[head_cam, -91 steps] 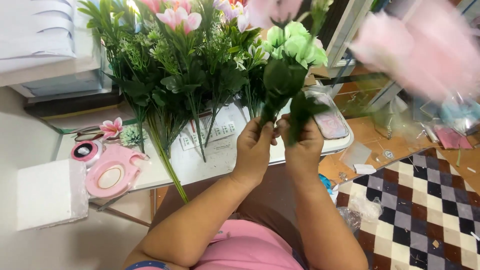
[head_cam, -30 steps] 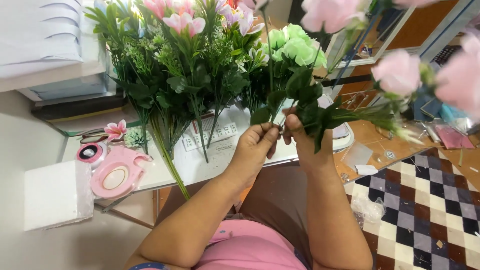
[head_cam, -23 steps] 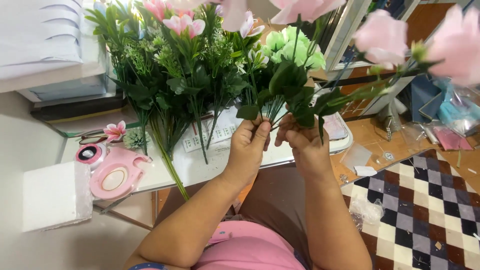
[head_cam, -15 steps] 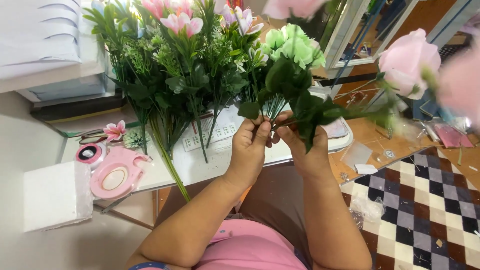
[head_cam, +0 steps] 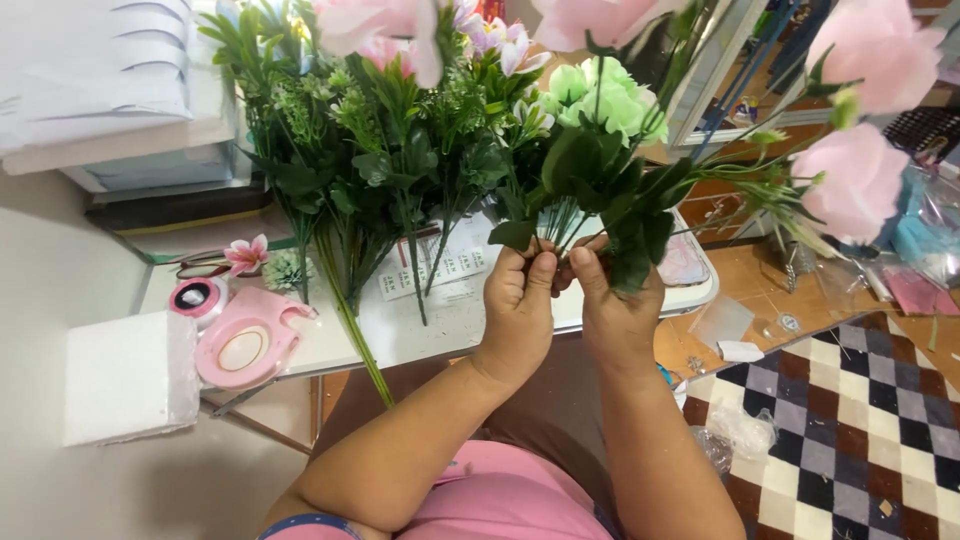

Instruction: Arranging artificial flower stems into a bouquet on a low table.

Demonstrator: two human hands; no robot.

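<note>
My left hand (head_cam: 518, 300) and my right hand (head_cam: 612, 305) are both closed around the stems of an artificial bouquet (head_cam: 600, 170) with dark green leaves, pale green blossoms (head_cam: 600, 95) and pink roses (head_cam: 858, 180). The roses arch out to the right and over the top of the view. The hands sit side by side, thumbs almost touching, just above the front edge of a small white table (head_cam: 420, 335). More artificial greenery with pink flowers (head_cam: 360, 150) stands on that table to the left of my hands.
A pink tape dispenser (head_cam: 245, 340), a loose pink flower head (head_cam: 245, 255) and a white foam block (head_cam: 125, 375) lie at the table's left end. Stacked white sheets (head_cam: 100, 80) rest behind. A checkered floor mat (head_cam: 850, 430) lies on the right.
The bouquet has been turned and tilted in my hands, so its pink roses swung about on the right. Both hands stayed at the stems, shifting their grip slightly.
</note>
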